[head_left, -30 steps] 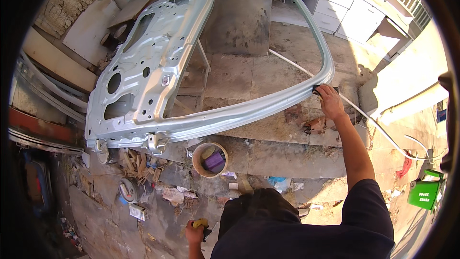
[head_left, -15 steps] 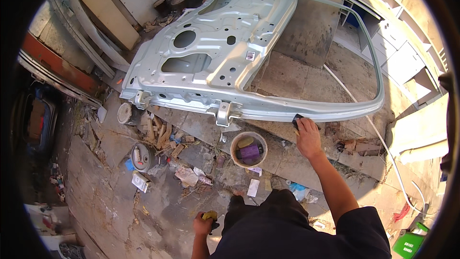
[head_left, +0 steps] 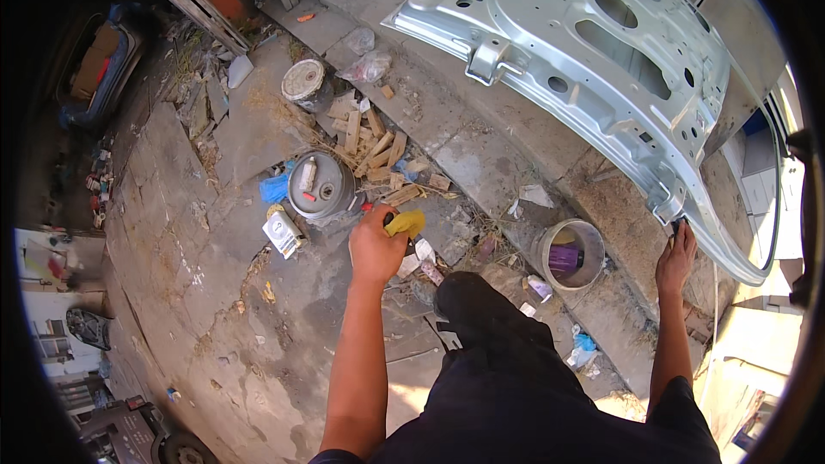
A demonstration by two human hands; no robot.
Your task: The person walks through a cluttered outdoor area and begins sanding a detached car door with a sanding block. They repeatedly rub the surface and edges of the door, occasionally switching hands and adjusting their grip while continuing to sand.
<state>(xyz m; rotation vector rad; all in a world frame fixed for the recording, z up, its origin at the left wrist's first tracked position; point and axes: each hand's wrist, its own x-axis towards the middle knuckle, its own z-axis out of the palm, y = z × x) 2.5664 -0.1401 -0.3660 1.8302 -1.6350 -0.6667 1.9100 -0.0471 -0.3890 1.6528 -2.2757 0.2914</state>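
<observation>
A pale grey-green car door shell lies raised at the upper right, hinge brackets along its near edge. My right hand is at that edge, beside one bracket, with its fingers closed on a small dark pad. My left hand, in front of my body at the middle, grips a yellow sponge; a dark piece shows by its fingers. Between my hands, a pale bucket stands on the ground with a purple object in it.
A grey drum with small items on its lid stands left of centre, near a white box. Wood scraps, a lidded pail and litter lie around it. A stone step runs below the door.
My view has swung to the left, so the door sits farther right. My left hand has risen forward with the sponge. My right hand stays at the door's edge, now beside the bracket.
</observation>
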